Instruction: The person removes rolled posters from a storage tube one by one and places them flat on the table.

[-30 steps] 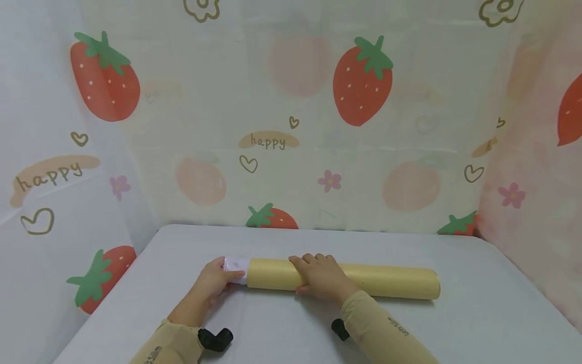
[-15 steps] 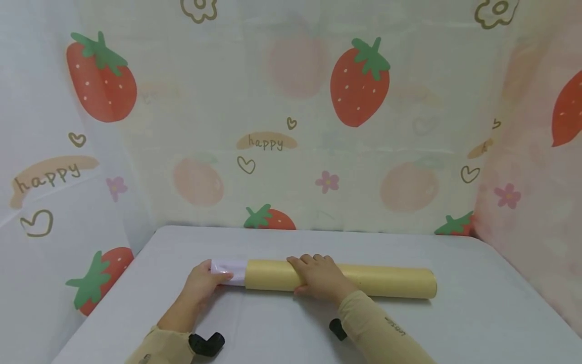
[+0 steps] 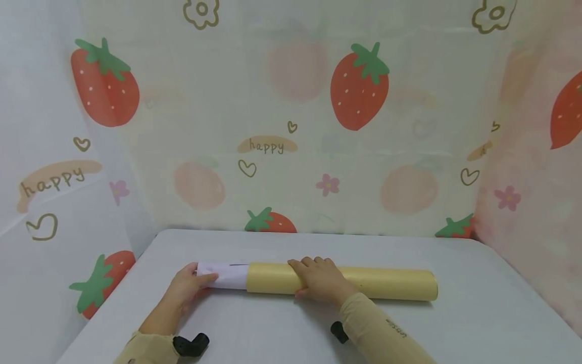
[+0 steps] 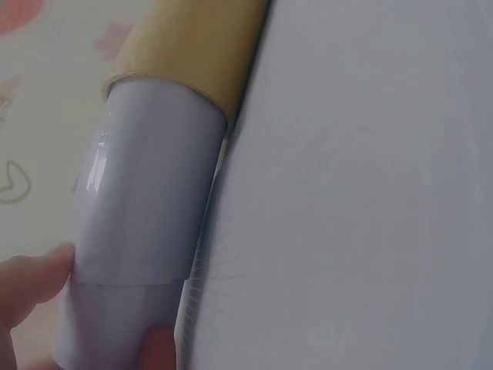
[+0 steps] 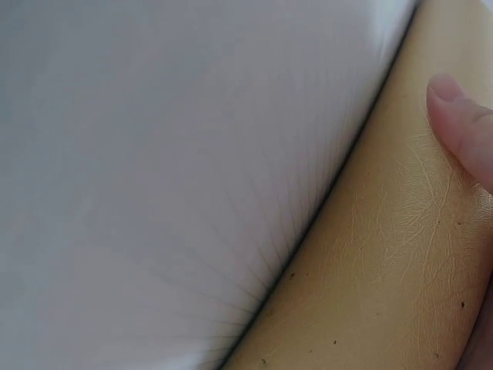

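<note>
The left hand [image 3: 186, 284] pinches the outer end of a glossy white rolled sheet [image 3: 227, 277], its thumb on the near side and fingers round the far side and end. In the left wrist view, a stepped edge runs across the sheet right beside that grip, and light glints along its smooth curve. The other end of the roll sits inside the mouth of a long yellowish-tan cylindrical tube [image 3: 391, 284], so that a short length shows between the left hand and the tube's rim. The right hand [image 3: 323, 278] grips this tube from above, left of its middle, fingers bent over the top and thumb against the near side. The right wrist view shows fine wrinkles and small dark specks on the tube's surface. Roll and tube lie in one line across a white table [image 3: 259, 328], the tube's far end pointing right. Both forearms wear beige sleeves [image 3: 382, 328], and a small black fitting [image 3: 191, 345] shows beside the left wrist, with a similar one near the right. Behind the table hangs a pale cloth backdrop [image 3: 291, 111] printed with red strawberries [image 3: 359, 91], pink flowers [image 3: 328, 185], outlined hearts [image 3: 247, 168] and the word "happy".
</note>
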Motion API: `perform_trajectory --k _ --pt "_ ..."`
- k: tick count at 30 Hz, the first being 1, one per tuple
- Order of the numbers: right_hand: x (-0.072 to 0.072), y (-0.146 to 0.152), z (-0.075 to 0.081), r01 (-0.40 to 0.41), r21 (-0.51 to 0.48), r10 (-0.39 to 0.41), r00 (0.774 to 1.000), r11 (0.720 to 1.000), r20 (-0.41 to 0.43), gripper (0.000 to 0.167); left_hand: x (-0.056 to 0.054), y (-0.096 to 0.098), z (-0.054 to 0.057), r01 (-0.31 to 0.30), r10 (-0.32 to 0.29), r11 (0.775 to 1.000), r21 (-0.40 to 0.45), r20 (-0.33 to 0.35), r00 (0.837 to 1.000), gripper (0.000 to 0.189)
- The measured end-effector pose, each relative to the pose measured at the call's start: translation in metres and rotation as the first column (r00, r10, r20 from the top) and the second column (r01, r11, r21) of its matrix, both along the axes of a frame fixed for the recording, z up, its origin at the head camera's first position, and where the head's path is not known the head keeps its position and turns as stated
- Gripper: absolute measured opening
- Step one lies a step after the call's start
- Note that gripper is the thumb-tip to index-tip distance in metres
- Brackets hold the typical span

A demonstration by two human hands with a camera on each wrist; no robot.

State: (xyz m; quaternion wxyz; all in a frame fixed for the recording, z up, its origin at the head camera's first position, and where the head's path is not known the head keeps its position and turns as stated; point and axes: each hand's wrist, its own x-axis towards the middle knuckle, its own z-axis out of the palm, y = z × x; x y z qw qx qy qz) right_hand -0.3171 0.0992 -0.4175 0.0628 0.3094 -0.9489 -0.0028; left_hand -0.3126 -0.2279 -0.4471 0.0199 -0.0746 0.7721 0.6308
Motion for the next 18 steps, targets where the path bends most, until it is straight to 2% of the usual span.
perform_trajectory --k 4,7,12,14,18 --pt "0.000 -0.001 0.000 0.003 -0.003 -0.003 1.000 1.000 0.001 0.074 -0.001 -0.004 0.000 -0.042 0.042 0.999 -0.003 0.010 0.999 0.075" --pt "0.001 0.000 0.001 0.005 -0.005 -0.005 1.000 1.000 0.001 0.074 -0.002 -0.006 0.001 -0.043 0.043 0.999 -0.003 0.029 0.999 0.093" --pt "0.003 0.000 0.002 -0.003 -0.015 0.003 1.000 1.000 -0.008 0.074 -0.007 -0.009 0.001 0.051 -0.054 0.998 0.048 0.063 0.997 0.099" --pt "0.004 0.000 0.003 -0.006 -0.021 0.005 1.000 1.000 -0.009 0.074 -0.010 -0.010 0.000 0.099 -0.102 0.994 0.044 0.070 0.992 0.095" --pt "0.005 0.000 0.004 -0.006 -0.023 0.006 1.000 1.000 -0.008 0.074 -0.014 -0.011 -0.001 0.145 -0.143 0.989 -0.017 0.093 0.985 0.093"
